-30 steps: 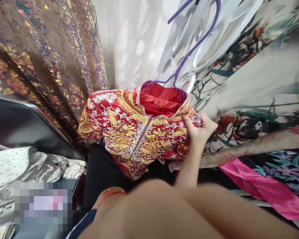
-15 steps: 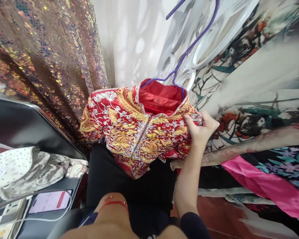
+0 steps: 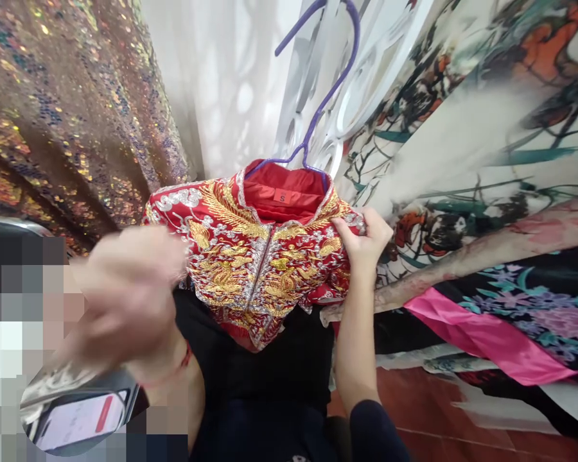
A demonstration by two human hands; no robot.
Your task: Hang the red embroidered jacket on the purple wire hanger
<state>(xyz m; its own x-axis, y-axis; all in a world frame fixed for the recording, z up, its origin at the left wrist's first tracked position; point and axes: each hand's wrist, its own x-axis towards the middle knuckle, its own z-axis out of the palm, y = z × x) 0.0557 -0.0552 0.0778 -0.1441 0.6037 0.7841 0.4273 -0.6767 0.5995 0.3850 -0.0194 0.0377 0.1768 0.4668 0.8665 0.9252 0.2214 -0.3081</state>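
A red jacket [image 3: 231, 256] with gold and silver embroidery hangs on a purple hanger [image 3: 313, 125], its front closed and its collar standing open. Inside the collar shows a small red size label [image 3: 282, 197] marked S. My right hand [image 3: 365, 237] grips the jacket at the shoulder on the right side, thumb on the front. Smeared by motion, my left hand [image 3: 130, 289] is in front of the jacket's left sleeve. Its fingers do not show clearly, and whether it touches the sleeve I cannot tell.
Sequined cloth [image 3: 77, 115] hangs at the left. At the right are a floral-patterned fabric [image 3: 414, 224] and a bright pink satin strip [image 3: 486, 340]. A phone [image 3: 84, 420] lies lower left, partly behind blurred blocks. White openwork [image 3: 337, 128] stands behind the hanger.
My left hand has come up into view beside the jacket's left sleeve. The jacket, hanger and my right hand sit further left in the picture; the right hand keeps its grip.
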